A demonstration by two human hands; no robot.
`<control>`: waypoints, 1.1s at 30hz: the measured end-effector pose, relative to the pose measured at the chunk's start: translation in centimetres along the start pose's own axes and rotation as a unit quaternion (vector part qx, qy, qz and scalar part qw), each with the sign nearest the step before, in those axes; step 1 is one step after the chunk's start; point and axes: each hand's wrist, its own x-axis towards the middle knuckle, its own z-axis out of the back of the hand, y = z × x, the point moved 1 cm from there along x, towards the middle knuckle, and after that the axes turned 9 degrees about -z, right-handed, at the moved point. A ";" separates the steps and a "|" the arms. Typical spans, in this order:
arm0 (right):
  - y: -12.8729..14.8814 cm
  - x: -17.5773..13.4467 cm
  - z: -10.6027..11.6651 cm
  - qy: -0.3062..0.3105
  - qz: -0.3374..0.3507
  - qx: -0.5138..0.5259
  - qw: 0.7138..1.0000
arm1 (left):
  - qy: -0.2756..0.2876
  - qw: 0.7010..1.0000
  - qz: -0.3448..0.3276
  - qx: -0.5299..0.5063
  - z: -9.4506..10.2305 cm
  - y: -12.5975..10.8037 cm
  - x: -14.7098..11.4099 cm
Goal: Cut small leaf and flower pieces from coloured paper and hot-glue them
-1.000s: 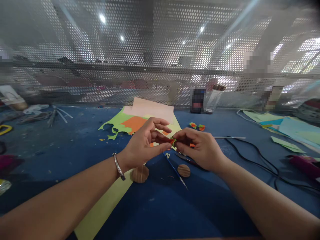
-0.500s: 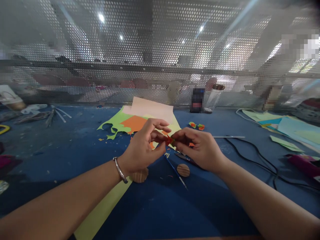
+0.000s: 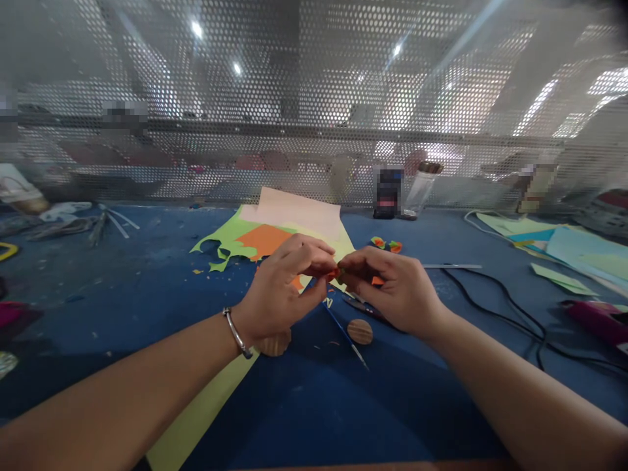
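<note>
Paper piece (image 3: 333,275), held up beyond the wooden disc (image 3: 360,331), could tear or crease if your left hand (image 3: 282,288) and right hand (image 3: 405,288), both pinching it, pull apart too hard.

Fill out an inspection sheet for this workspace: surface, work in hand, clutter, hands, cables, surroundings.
Surface: blue tabletop, with small paper scraps on it.
Work in hand: small orange-and-green paper piece, mostly hidden by fingers; two similar pieces lie beyond the right hand.
Clutter: thin blue tool, two brown discs, cut green sheet, orange sheet, pink sheet.
Hands: left hand and right hand meet at the paper piece, fingertips pinched on it.
Cables: black cord lies loosely on the table, right side.
Surroundings: perforated screen behind; clear jar before it.
</note>
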 end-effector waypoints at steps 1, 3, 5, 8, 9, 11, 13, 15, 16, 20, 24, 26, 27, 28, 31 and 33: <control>0.0 0.0 0.0 -0.002 0.002 -0.002 1.000 | 0.002 1.000 -0.005 0.005 0.0 0.0 0.0; 0.0 0.0 0.0 -0.003 0.005 -0.010 1.000 | 0.007 1.000 -0.013 0.019 0.0 0.0 0.1; 0.0 0.0 0.0 -0.004 0.008 -0.015 1.000 | 0.010 0.999 -0.017 0.029 0.0 0.0 0.1; 0.0 0.0 0.0 0.005 0.007 -0.008 1.000 | 0.010 0.999 -0.011 0.028 -0.1 0.1 0.0; 0.0 0.0 0.0 0.009 0.005 -0.006 1.000 | 0.010 1.000 -0.006 0.024 -0.1 0.2 0.0; -0.1 0.0 0.0 0.020 -0.001 -0.005 1.000 | 0.010 1.000 0.017 0.000 -0.3 0.4 -0.1; -0.1 0.1 0.0 0.031 -0.004 -0.009 0.999 | 0.010 0.997 0.054 -0.047 -0.5 0.6 -0.2; -0.1 0.2 0.0 0.038 -0.005 -0.017 0.999 | 0.010 0.992 0.089 -0.094 -0.8 0.9 -0.3; -0.2 0.2 0.0 0.041 -0.003 -0.021 0.999 | 0.015 0.989 0.103 -0.109 -0.9 1.0 -0.3; -0.1 0.3 0.0 0.044 0.003 -0.038 0.998 | 0.025 0.975 0.155 -0.158 -1.3 1.5 -0.5; -0.2 0.4 -0.1 0.049 0.002 -0.044 0.998 | 0.016 0.946 0.227 -0.231 -1.6 1.9 -0.4; -0.2 0.4 -0.1 0.053 0.000 -0.044 0.998 | 0.014 0.941 0.245 -0.232 -1.6 1.9 -0.3; -0.3 0.4 -0.1 0.055 -0.001 -0.043 0.998 | 0.011 0.942 0.248 -0.228 -1.6 1.8 -0.3; -0.3 0.4 -0.1 0.057 -0.003 -0.043 0.997 | 0.008 0.943 0.247 -0.224 -1.6 1.8 -0.3; -0.5 0.3 -0.1 0.056 -0.011 -0.038 0.998 | 0.002 0.951 0.242 -0.195 -1.6 1.5 -0.4; -0.6 0.3 -0.1 0.053 -0.019 -0.036 0.998 | 0.005 0.960 0.233 -0.154 -1.6 1.3 -0.5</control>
